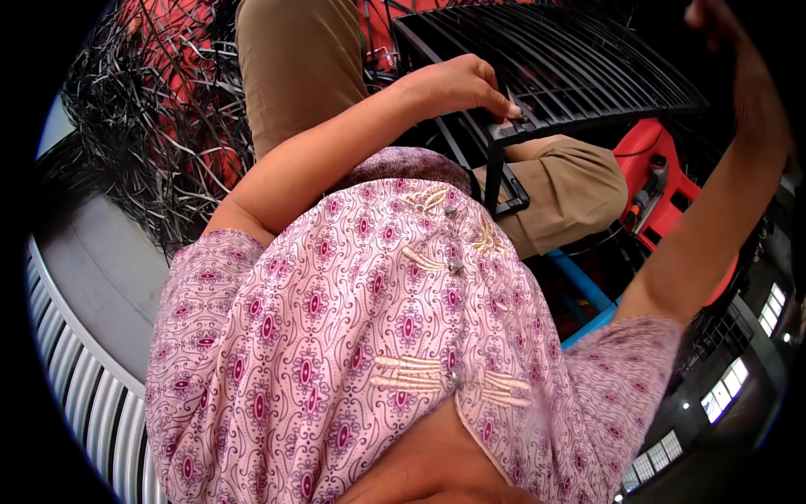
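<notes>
A black frame [558,126] with many narrow black strips [579,55] stretched side by side across it leans over my lap. My left hand [462,86] is at its near left corner. The thumb and fingers there are pinched down on a black strip at the frame's edge, and the fingertips partly hide it. My right arm reaches up and away to the far right. The right hand [714,21] is smeared and dark at the rim of the view, so its fingers and anything in them cannot be made out.
Loose black strips [159,109] lie in a big tangle on red material at the left. A red plastic stool or tray [684,197] with hand tools [651,206] is at the right. Blue tubing [588,286] passes below it. Ribbed pale metal [92,391] stands at the lower left.
</notes>
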A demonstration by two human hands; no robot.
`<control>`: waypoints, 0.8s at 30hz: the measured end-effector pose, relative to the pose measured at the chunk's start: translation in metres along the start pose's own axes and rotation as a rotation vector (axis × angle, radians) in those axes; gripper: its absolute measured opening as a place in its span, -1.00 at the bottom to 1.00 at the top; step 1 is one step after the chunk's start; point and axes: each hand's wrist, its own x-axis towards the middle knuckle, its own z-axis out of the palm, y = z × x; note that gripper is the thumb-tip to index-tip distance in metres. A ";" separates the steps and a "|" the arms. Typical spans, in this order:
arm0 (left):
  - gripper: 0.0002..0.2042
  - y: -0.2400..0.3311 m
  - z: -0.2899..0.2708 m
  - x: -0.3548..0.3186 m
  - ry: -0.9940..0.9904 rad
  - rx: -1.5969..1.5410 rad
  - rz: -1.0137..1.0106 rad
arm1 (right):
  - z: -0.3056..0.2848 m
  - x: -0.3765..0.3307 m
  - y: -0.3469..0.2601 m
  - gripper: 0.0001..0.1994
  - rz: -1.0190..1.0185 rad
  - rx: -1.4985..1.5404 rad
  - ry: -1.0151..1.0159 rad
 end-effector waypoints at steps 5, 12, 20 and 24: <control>-0.75 -0.005 -0.003 0.004 0.074 0.148 -0.064 | 0.073 -0.138 0.005 -0.87 0.550 0.739 -0.477; -0.73 -0.012 -0.005 0.016 0.101 0.159 -0.054 | 0.185 -0.202 -0.008 -0.73 0.860 1.250 0.031; -0.70 -0.011 -0.009 0.016 0.056 0.220 -0.075 | 0.221 -0.207 -0.003 -0.63 0.714 1.662 0.295; -0.70 -0.004 -0.008 0.012 0.048 0.249 -0.069 | 0.229 -0.212 0.003 -0.67 0.747 1.578 0.269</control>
